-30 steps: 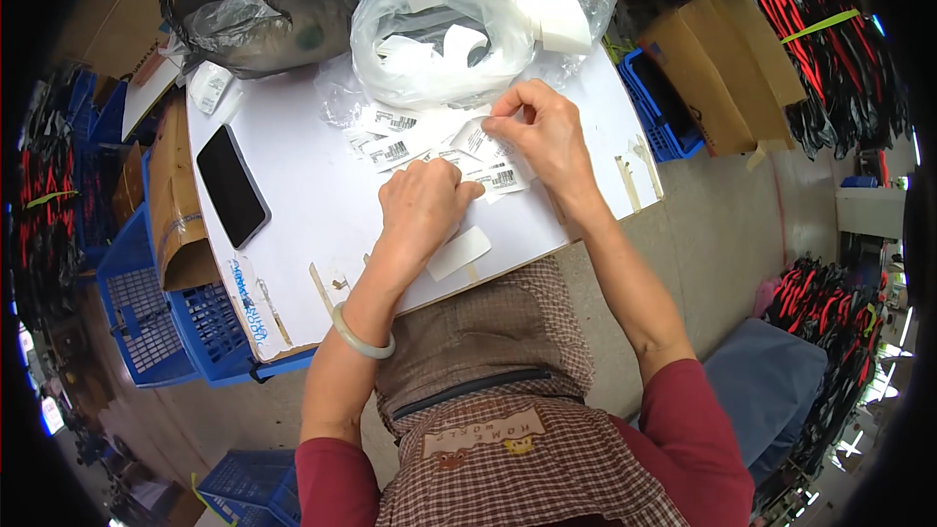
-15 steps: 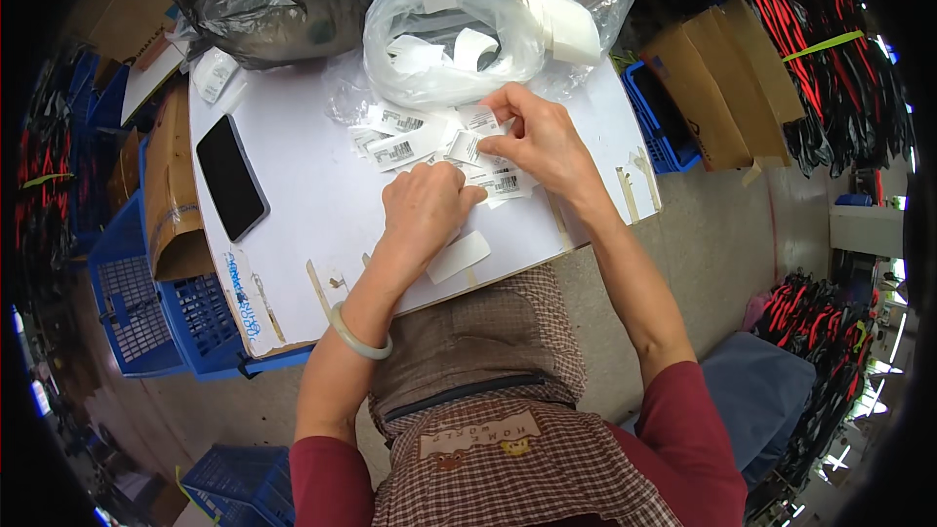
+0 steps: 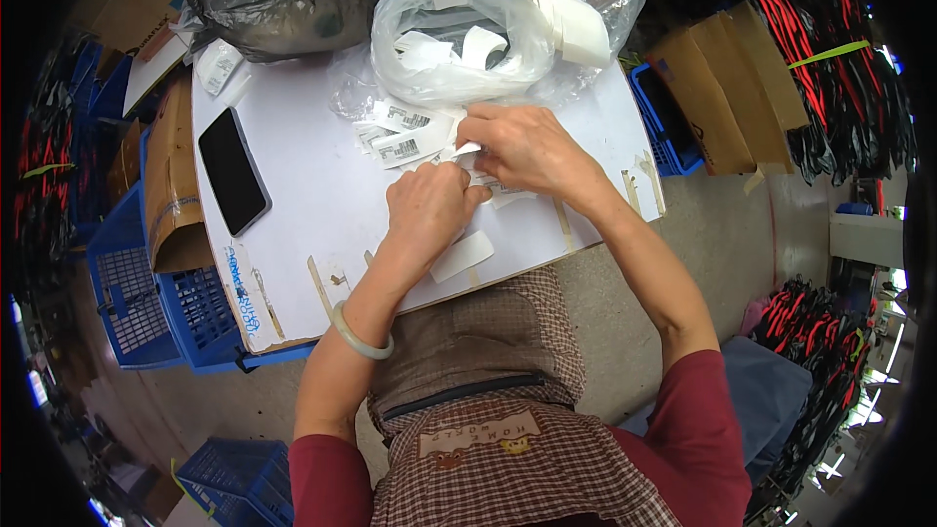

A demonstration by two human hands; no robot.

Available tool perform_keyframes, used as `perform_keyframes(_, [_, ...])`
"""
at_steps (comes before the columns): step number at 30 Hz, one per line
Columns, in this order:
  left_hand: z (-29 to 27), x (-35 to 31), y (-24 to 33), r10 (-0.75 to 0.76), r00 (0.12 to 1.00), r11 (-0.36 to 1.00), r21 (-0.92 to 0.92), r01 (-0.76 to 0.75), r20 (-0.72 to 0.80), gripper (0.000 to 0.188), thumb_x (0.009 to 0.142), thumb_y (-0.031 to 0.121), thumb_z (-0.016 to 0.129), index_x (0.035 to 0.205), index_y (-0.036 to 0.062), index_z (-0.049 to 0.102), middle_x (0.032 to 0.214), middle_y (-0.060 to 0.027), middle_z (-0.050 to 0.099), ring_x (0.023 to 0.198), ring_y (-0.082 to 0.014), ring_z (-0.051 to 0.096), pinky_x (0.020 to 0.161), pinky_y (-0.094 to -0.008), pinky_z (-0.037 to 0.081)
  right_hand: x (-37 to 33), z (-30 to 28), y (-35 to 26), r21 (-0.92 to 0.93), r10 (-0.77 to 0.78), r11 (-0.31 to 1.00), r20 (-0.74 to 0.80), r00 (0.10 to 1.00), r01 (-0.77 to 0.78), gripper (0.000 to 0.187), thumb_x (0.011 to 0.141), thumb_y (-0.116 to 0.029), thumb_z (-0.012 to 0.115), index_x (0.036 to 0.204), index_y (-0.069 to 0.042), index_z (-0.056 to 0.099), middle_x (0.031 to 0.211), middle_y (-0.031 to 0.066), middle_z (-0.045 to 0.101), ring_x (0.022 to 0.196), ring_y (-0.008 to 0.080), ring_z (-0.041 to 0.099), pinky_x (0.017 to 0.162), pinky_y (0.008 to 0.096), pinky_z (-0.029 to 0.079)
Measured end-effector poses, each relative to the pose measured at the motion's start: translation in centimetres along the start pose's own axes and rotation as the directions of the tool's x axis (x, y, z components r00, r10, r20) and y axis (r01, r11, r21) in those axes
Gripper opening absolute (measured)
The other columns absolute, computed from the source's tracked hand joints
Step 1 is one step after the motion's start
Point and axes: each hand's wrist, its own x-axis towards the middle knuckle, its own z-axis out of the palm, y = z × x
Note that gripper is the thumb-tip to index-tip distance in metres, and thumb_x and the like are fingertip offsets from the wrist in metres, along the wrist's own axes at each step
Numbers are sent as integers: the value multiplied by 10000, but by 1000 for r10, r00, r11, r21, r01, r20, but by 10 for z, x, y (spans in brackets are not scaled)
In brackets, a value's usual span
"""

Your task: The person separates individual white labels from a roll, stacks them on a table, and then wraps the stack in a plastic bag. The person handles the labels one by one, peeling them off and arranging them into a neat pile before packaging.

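Handling looks unfinished: one white label (image 3: pixel 468 149) is in the right hand (image 3: pixel 517 146), whose grip pinches it, while more printed labels (image 3: pixel 405 117) lie loose and overlapping on the surface (image 3: pixel 322 195), upper centre of the frame. The left hand (image 3: pixel 429 201) curls at their lower edge; whether its grip holds anything, I cannot tell. The pinched label's long axis is mostly hidden; the nearest uncovered label (image 3: pixel 412 147) slants from lower left to upper right.

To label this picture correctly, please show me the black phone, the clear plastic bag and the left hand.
Black phone (image 3: pixel 234 172): head view, middle of its screen.
Clear plastic bag (image 3: pixel 447 86): head view, its near wall.
Left hand (image 3: pixel 427 201): head view, back of the hand.
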Motion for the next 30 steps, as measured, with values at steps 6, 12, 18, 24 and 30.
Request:
perform_keyframes(6, [6, -7, -11, 73, 991, 997, -22, -76, -110, 401, 850, 358, 729, 626, 27, 698, 499, -129, 578, 491, -288, 584, 498, -427, 414, -15, -36, 10, 475, -17, 866, -285, 958, 157, 186, 705, 8, 742, 883, -34, 708, 916, 90, 689, 869, 261, 677, 776, 341, 531])
perform_keyframes(12, [-49, -11, -3, -40, 916, 282, -875, 393, 399, 436, 946, 360, 660, 827, -56, 714, 695, -95, 681, 638, -153, 671, 529, -311, 523, -47, -25, 0, 727, 58, 646, -351, 935, 233, 233, 685, -42, 827, 908, -76, 769, 1120, 56, 635, 1054, 170, 602, 917, 301, 470])
perform_keyframes(18, [-51, -28, 7, -54, 959, 168, -944, 284, 279, 275, 881, 110, 727, 1056, -92, 663, 844, -133, 714, 653, -137, 680, 553, -255, 556, -47, -15, -17, 745, -13, 629, -274, 962, 221, 281, 683, 11, 757, 958, -46, 758, 1139, 87, 618, 1077, 198, 595, 943, 320, 458])
perform_keyframes(24, [-46, -40, 15, -109, 979, 463, -863, 203, 172, 192, 881, 95, 714, 981, -66, 689, 768, -94, 708, 651, -98, 660, 559, -239, 535, -66, -12, -22, 985, 354, 31, 148, 924, -170, 268, 868, -62, 676, 1117, 36, 673, 1141, 138, 666, 971, 162, 644, 823, 284, 536])
perform_keyframes(30, [-36, -55, -8, -131, 988, 682, -716, 146, 77, 195, 901, 117, 699, 996, -53, 686, 796, -127, 723, 642, -134, 679, 555, -230, 536, -82, 13, -44, 639, 465, 721, -159, 871, -268, 171, 852, -94, 731, 964, 24, 679, 873, 124, 717, 730, 208, 673, 690, 294, 524])
